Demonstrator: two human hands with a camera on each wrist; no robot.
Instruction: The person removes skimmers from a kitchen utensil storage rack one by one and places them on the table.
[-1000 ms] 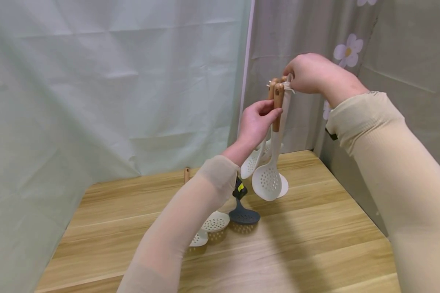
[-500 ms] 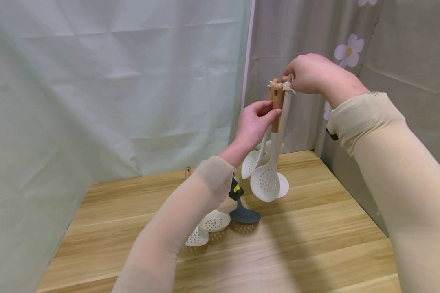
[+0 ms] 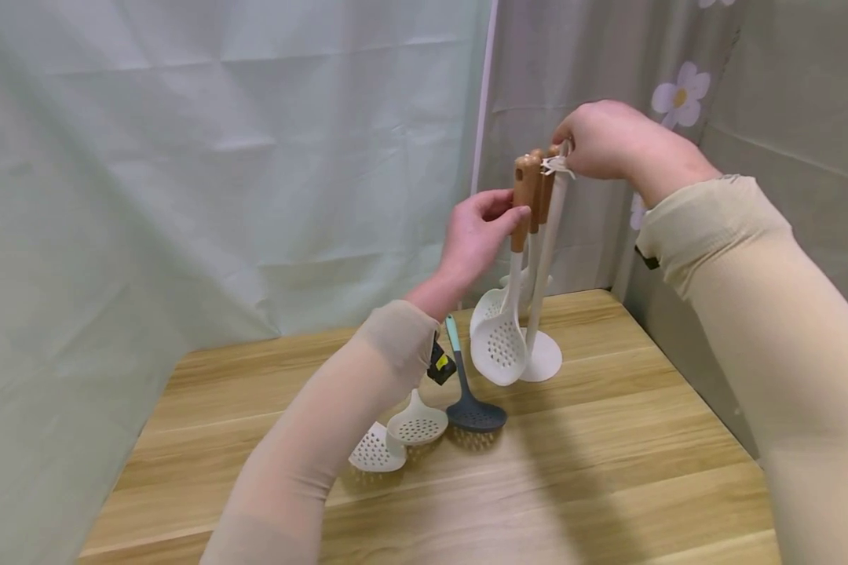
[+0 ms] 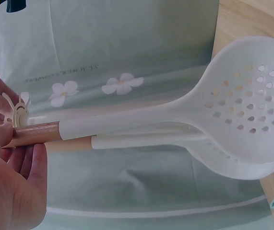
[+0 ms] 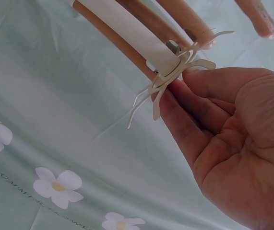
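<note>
A white utensil stand [image 3: 546, 259] rises from a round base [image 3: 546, 359] at the back right of the wooden table [image 3: 608, 471]. My right hand [image 3: 572, 153] pinches the hook ring [image 5: 168, 79] at the top of its pole [image 5: 132, 33]. My left hand [image 3: 505, 220] grips the wooden handle [image 3: 521, 196] of a white slotted spoon [image 3: 498, 349], which hangs upright just left of the pole. In the left wrist view the spoon [image 4: 252, 105] and its handle [image 4: 36, 134] lie against my left hand [image 4: 12, 182]. More wooden-handled utensils [image 5: 184, 21] hang from the ring.
On the table near my left forearm lie two white slotted spoons [image 3: 377, 455] [image 3: 417, 428] and a dark grey one with a teal handle [image 3: 473, 416]. Pale curtains with a flower print [image 3: 681, 96] close off the back and right sides.
My left hand has drawn the slotted spoon a little to the left, away from the other handles. The right hand has stayed at the top of the stand.
</note>
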